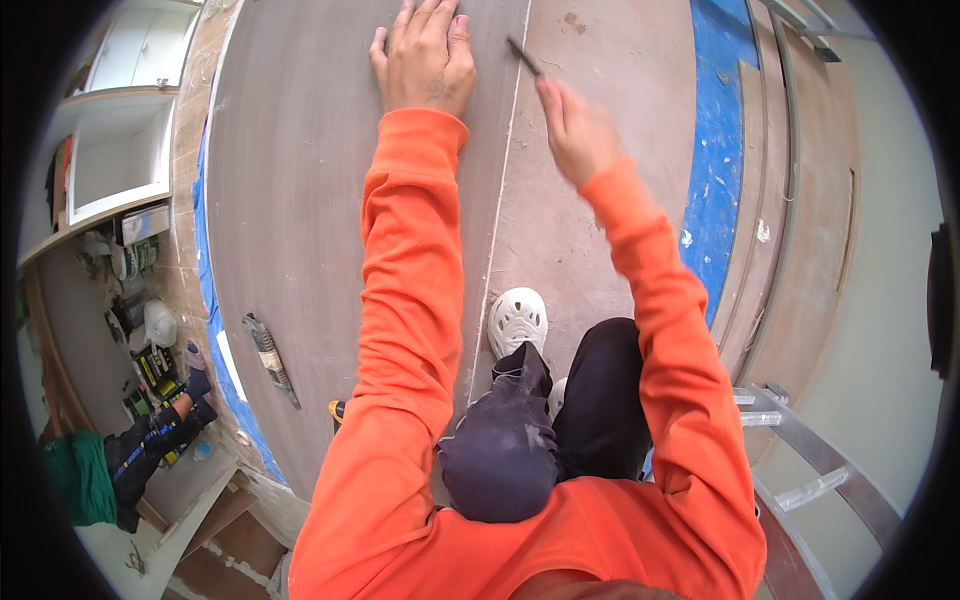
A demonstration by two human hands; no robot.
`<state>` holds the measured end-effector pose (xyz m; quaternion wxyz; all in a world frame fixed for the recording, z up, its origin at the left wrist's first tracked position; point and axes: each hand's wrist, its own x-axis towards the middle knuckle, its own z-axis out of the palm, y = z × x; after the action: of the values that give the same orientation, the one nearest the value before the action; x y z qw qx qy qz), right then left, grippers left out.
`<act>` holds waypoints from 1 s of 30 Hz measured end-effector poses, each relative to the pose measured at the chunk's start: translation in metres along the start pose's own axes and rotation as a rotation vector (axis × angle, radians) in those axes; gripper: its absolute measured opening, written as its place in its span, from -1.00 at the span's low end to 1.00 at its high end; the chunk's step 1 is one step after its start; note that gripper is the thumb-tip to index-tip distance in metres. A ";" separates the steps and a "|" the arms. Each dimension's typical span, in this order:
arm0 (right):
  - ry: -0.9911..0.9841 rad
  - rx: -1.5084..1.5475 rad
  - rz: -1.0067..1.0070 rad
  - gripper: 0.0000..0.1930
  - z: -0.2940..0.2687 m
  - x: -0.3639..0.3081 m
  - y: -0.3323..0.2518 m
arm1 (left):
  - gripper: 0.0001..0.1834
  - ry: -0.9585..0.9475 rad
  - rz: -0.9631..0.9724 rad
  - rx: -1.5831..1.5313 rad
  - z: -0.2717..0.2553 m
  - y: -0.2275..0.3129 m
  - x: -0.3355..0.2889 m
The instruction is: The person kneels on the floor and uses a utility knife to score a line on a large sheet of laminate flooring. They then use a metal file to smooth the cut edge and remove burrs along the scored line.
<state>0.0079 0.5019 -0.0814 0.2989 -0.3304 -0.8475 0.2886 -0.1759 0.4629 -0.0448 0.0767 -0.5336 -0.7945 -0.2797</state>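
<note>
My left hand (425, 55) lies flat on a large grey-brown wood-grain board (290, 180), thumb apart from the fingers; the topmost fingertips are cut off by the picture's edge. Closed round a slim dark tool (522, 56), perhaps a file or blade, my right hand (580, 128) is slightly blurred. The tool points up and left, its tip near the board's pale right edge. Whether it touches that edge I cannot tell. On the board, left of my left forearm, lies a worn grey hand tool (270, 358). A yellow-and-black object (338, 411) is partly hidden behind my left sleeve.
Right of the board is a dusty brownish surface (610, 60), bordered by blue sheeting (718, 150) and long panels (765, 200). A metal ladder (830, 470) stands at the lower right. At far left, a person in green (80, 480) is near white cabinets (120, 150) and piled tools.
</note>
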 end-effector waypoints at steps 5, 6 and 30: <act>-0.179 -0.087 0.293 -0.64 -0.015 0.013 -0.001 | -0.55 -0.042 0.043 0.097 -0.002 0.004 -0.002; -0.220 -0.083 0.322 -0.63 -0.018 0.007 -0.004 | -0.54 -0.042 0.059 0.141 -0.002 0.004 -0.002; 0.001 -0.199 -0.002 -0.72 -0.009 0.063 0.028 | -0.43 -0.083 0.077 0.149 -0.005 0.010 -0.002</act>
<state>-0.0127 0.5679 -0.0744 0.2651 -0.3579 -0.8721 0.2026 -0.1670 0.4616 -0.0383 0.0936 -0.5677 -0.7945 -0.1945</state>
